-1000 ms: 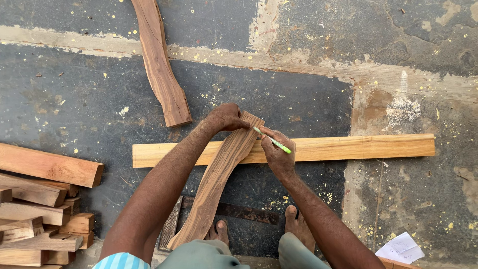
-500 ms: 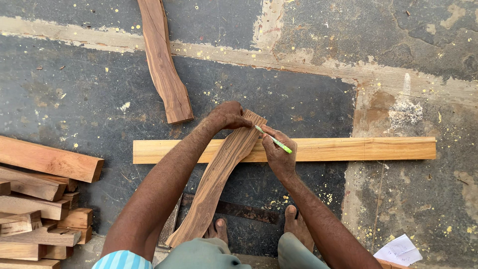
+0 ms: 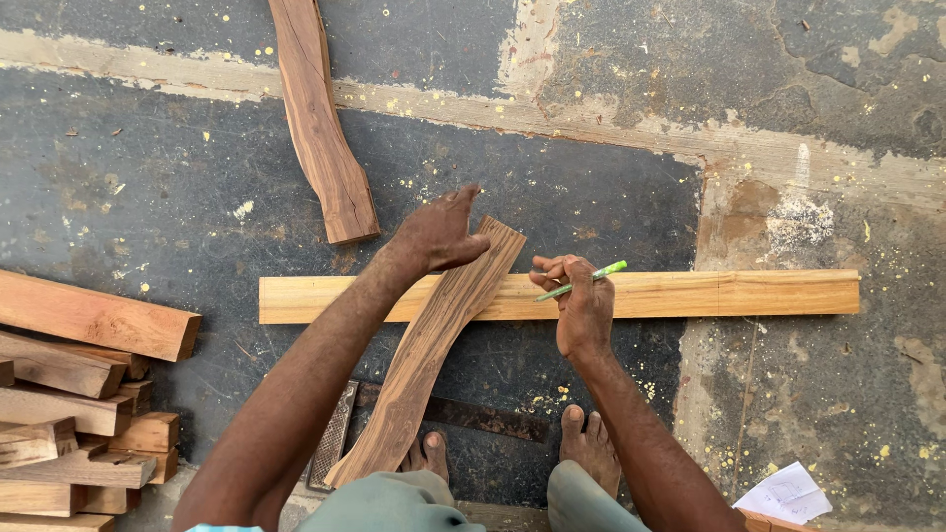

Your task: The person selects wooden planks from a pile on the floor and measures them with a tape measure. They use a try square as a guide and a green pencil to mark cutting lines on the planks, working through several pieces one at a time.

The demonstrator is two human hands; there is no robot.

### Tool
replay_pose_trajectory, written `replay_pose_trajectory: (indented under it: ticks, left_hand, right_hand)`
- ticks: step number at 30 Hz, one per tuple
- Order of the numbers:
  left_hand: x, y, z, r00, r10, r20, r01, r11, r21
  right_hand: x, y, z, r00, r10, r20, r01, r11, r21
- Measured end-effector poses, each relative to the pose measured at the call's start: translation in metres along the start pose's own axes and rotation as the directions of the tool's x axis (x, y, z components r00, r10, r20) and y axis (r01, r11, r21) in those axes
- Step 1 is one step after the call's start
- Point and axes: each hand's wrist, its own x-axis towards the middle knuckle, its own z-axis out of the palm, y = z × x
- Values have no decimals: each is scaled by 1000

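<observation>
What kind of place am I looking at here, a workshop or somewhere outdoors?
Probably an informal woodworking spot on bare ground. A curved wooden template lies across a pale plank on a cracked, patched concrete floor, with cut timber blocks stacked nearby. Indoors or outdoors cannot be told.

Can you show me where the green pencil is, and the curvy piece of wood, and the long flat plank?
green pencil [image 3: 581,281], head view, mid-shaft.
curvy piece of wood [image 3: 434,340], head view, its middle.
long flat plank [image 3: 729,294], head view, bare right stretch.
</observation>
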Motion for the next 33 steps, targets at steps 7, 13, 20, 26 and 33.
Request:
replay_pose_trajectory:
  ticks: [7, 13, 20, 26, 33]
  left_hand:
    - [-78, 40, 21, 915, 400, 60, -399, 917, -22]
    - [-46, -2, -13, 969, 245, 20, -246, 968, 58]
    - [9, -15, -2, 959, 276, -65, -230, 890, 395]
    - [6, -34, 6, 971, 213, -111, -164, 925, 342]
    - [7, -37, 10, 967, 219, -131, -160, 920, 356]
  right_hand:
    - [-43, 9, 17, 849, 262, 458, -292, 956, -6]
    - [-15, 6, 9, 972, 190, 136, -207, 970, 125]
    - [-13, 26, 31, 968, 250, -38, -247, 901, -356]
    - [-11, 47, 26, 966, 251, 65, -205, 895, -396]
    - [-9, 48, 26, 970, 233, 70, -186, 896, -404]
